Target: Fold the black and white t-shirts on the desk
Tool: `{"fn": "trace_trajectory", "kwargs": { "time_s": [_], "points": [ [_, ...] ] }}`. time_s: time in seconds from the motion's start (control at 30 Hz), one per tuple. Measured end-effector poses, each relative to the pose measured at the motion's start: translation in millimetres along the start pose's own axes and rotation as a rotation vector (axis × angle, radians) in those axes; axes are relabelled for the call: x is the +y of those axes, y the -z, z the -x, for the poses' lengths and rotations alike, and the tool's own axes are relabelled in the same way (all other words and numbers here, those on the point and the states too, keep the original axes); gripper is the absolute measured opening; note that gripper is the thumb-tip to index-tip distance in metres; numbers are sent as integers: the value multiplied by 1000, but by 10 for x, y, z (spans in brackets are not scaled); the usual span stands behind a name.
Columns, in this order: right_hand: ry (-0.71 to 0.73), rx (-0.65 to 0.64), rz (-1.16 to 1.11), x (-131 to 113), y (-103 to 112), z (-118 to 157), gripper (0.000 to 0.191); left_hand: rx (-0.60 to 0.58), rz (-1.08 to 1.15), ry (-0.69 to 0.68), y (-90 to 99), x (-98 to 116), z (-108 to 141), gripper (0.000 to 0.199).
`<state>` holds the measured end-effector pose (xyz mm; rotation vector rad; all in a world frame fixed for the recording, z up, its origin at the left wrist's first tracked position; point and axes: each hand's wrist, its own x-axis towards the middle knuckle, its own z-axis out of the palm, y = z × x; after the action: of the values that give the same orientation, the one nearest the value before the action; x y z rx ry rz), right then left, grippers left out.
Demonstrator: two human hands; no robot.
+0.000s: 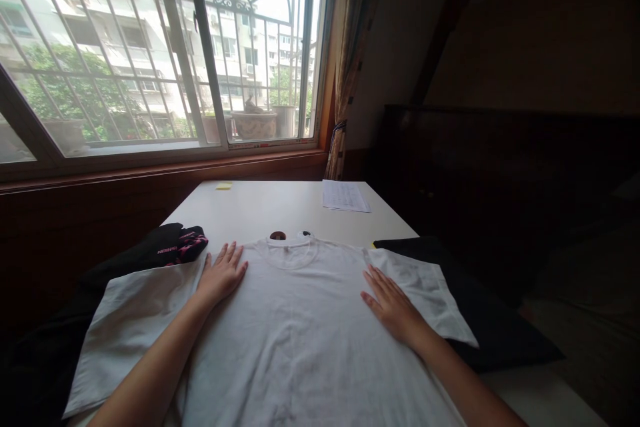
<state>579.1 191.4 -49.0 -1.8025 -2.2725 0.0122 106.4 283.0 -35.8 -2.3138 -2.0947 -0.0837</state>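
Note:
A white T-shirt (295, 327) lies spread out before me, its neckline toward the window and its short sleeves stretched to both sides. My left hand (223, 272) rests flat on the shirt near the left shoulder, fingers extended. On the right, my right hand (390, 303) lies flat below the other shoulder, fingers stretched out. Neither hand grips the fabric. Some faint wrinkles run down the shirt's front, and its lower hem is out of view. The left sleeve overlaps a black garment (170, 243) with pink print. Beneath the right sleeve is a dark folded cloth (500, 327).
The white table (270, 203) reaches toward a barred window (240, 47). Papers (345, 195) lie at its far right, yellow sticky notes (223, 185) at the far left. Two small round objects, one brown (278, 235) and one white (305, 234), sit just beyond the collar.

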Motion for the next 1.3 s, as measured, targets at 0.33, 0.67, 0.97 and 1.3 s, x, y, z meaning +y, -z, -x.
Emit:
{"fn": "trace_trajectory", "kwargs": {
  "time_s": [0.33,0.67,0.97,1.3],
  "points": [
    [-81,-53,16,86,-92,-236,74,11,-1,0,42,32,30,62],
    [-246,-2,14,129,-273,-845,80,7,-3,8,17,1,26,63],
    [-134,121,107,212,-191,-903,63,6,-5,7,53,18,45,63],
    [-339,233,206,950,334,-857,42,11,11,11,32,12,40,62]
  ]
}}
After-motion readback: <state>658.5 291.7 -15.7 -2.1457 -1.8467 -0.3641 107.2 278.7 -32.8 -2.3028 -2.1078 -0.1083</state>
